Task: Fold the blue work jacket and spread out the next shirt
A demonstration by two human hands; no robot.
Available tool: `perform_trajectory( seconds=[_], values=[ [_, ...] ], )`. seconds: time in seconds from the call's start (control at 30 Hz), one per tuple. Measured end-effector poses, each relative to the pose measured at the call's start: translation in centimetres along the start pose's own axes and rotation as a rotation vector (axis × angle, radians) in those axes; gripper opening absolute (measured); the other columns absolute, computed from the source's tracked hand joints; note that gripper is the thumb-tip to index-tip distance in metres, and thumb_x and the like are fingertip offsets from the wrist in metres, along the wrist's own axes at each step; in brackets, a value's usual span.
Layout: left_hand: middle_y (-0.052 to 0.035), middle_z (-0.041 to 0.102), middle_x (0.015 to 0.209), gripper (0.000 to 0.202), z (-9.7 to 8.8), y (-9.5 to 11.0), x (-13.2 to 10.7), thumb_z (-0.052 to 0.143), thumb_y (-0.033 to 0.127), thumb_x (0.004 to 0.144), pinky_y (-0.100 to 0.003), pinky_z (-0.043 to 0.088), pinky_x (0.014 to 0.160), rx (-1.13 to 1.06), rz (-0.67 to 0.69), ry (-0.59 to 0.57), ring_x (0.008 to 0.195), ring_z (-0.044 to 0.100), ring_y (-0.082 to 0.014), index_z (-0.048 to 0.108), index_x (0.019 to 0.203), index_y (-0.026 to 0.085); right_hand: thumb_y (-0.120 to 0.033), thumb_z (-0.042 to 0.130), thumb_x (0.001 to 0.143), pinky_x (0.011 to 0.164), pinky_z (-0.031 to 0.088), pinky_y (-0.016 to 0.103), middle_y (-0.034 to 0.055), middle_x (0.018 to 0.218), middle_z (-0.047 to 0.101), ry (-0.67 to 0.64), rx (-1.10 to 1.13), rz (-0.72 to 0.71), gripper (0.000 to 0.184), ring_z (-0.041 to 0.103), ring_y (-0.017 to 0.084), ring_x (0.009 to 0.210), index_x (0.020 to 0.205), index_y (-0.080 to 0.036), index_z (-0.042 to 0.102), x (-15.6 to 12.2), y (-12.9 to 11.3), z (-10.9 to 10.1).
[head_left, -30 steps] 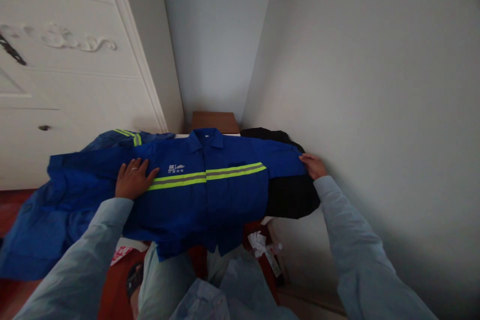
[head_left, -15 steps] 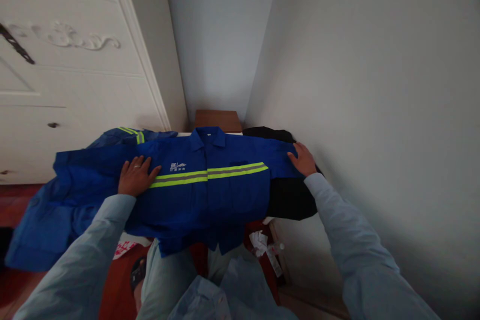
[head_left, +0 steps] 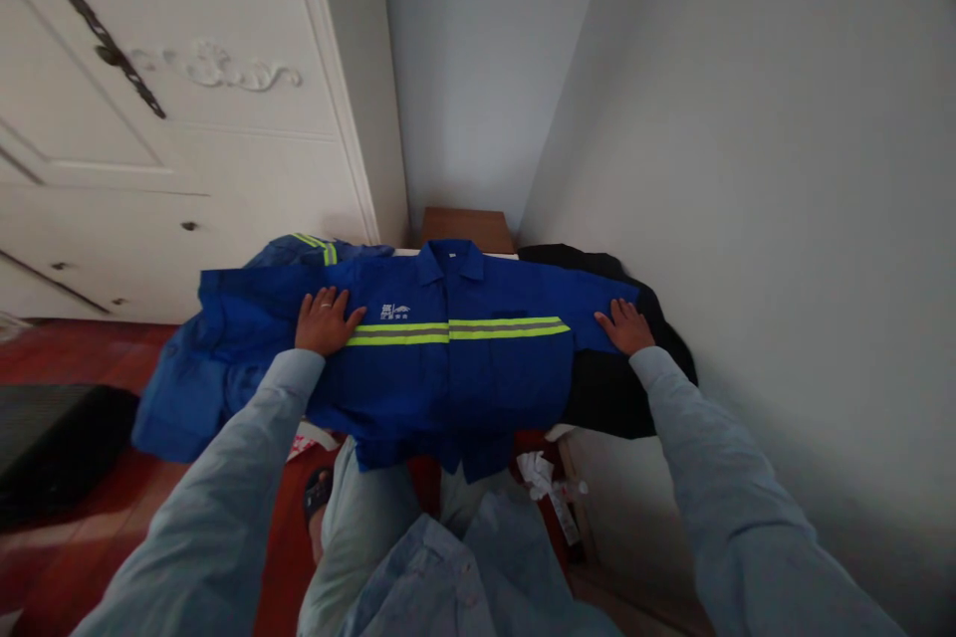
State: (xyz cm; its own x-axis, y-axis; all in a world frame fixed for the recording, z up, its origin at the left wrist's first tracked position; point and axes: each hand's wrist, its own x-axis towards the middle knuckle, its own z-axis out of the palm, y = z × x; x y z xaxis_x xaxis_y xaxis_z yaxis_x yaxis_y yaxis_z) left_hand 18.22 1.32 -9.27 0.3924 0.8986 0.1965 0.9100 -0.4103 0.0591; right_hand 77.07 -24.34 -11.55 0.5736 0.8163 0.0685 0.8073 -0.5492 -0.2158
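Note:
A blue work jacket (head_left: 455, 368) with a yellow-green reflective band across the chest lies spread face up on a small table, collar away from me. My left hand (head_left: 326, 320) rests flat on its left chest beside the white logo, fingers spread, a ring on one finger. My right hand (head_left: 625, 326) lies flat on the jacket's right sleeve near its end, fingers stretched out. Neither hand grips the cloth.
Another blue garment (head_left: 224, 358) with reflective stripes is heaped at the left, hanging off the table. A black garment (head_left: 619, 398) lies under the jacket at the right, against the wall. A white carved wardrobe (head_left: 149, 119) stands left; a brown wooden piece (head_left: 467, 224) sits behind.
The view has swung left, so everything sits further right in the picture. My right hand slid along the jacket's right sleeve and now lies flat near its end. My left hand stays on the chest.

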Motion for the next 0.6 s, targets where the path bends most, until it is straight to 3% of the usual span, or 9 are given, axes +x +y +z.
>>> perform_trajectory(
  seconds=[0.13,0.23,0.3,0.37,0.47,0.53,0.6],
  values=[
    [-0.0239,0.042,0.156,0.077,0.0,0.0,-0.1,0.031,0.057,0.094,-0.054,0.016,0.124,-0.049,-0.013,-0.024,0.149,0.032,-0.0372,0.047,0.147,0.005,-0.054,0.046,0.097,0.117,0.019,0.066,0.0284,0.158,0.034,-0.004,-0.025,0.058,0.07,0.028,0.041,0.149,0.148,-0.006,0.044,-0.1,-0.7,-0.8],
    [-0.0216,0.046,0.154,0.072,0.0,-0.5,0.3,0.037,0.056,0.093,-0.055,0.016,0.124,-0.123,-0.024,-0.021,0.148,0.034,-0.0363,0.053,0.143,0.007,-0.052,0.046,0.098,0.116,0.017,0.069,0.0312,0.157,0.034,0.056,-0.04,0.081,0.069,0.027,0.043,0.148,0.147,-0.004,0.043,-1.8,-4.0,-1.6],
    [-0.0186,0.054,0.148,0.061,-0.2,-0.7,0.6,0.039,0.05,0.094,-0.056,0.019,0.123,-0.192,-0.024,0.004,0.144,0.041,-0.034,0.06,0.136,0.012,-0.051,0.042,0.099,0.117,0.018,0.066,0.0294,0.158,0.033,0.119,-0.025,-0.045,0.069,0.025,0.041,0.15,0.15,-0.004,0.04,-4.4,-8.0,-1.6],
    [-0.0166,0.06,0.142,0.053,-0.6,-0.4,0.5,0.036,0.044,0.095,-0.054,0.025,0.122,-0.243,-0.012,0.039,0.14,0.046,-0.0311,0.065,0.129,0.014,-0.051,0.035,0.102,0.12,0.021,0.059,0.0238,0.161,0.033,0.146,0.024,-0.294,0.067,0.025,0.036,0.151,0.152,-0.007,0.039,-8.2,-12.9,-0.7],
    [-0.0176,0.057,0.145,0.057,-1.2,1.1,-1.0,0.033,0.046,0.098,-0.048,0.032,0.12,-0.274,0.099,0.081,0.144,0.043,-0.0294,0.061,0.133,0.011,-0.055,0.034,0.102,0.122,0.023,0.053,0.0178,0.162,0.034,0.118,0.055,-0.632,0.066,0.026,0.032,0.152,0.153,-0.013,0.042,-14.2,-19.6,1.6],
    [-0.0181,0.051,0.151,0.061,-1.4,2.4,-2.8,0.035,0.051,0.098,-0.048,0.032,0.12,-0.279,0.253,0.052,0.148,0.036,-0.0302,0.055,0.14,0.011,-0.056,0.036,0.102,0.121,0.026,0.054,0.0176,0.159,0.039,0.108,0.048,-0.704,0.067,0.031,0.032,0.15,0.154,-0.015,0.041,-17.1,-22.1,3.1],
    [-0.0169,0.046,0.155,0.063,-1.1,3.1,-4.6,0.038,0.055,0.098,-0.052,0.029,0.122,-0.259,0.376,-0.026,0.151,0.032,-0.0313,0.051,0.144,0.016,-0.056,0.037,0.101,0.12,0.027,0.055,0.018,0.157,0.042,0.107,0.019,-0.703,0.066,0.036,0.033,0.148,0.154,-0.015,0.042,-18.7,-22.8,4.0]
  ],
)
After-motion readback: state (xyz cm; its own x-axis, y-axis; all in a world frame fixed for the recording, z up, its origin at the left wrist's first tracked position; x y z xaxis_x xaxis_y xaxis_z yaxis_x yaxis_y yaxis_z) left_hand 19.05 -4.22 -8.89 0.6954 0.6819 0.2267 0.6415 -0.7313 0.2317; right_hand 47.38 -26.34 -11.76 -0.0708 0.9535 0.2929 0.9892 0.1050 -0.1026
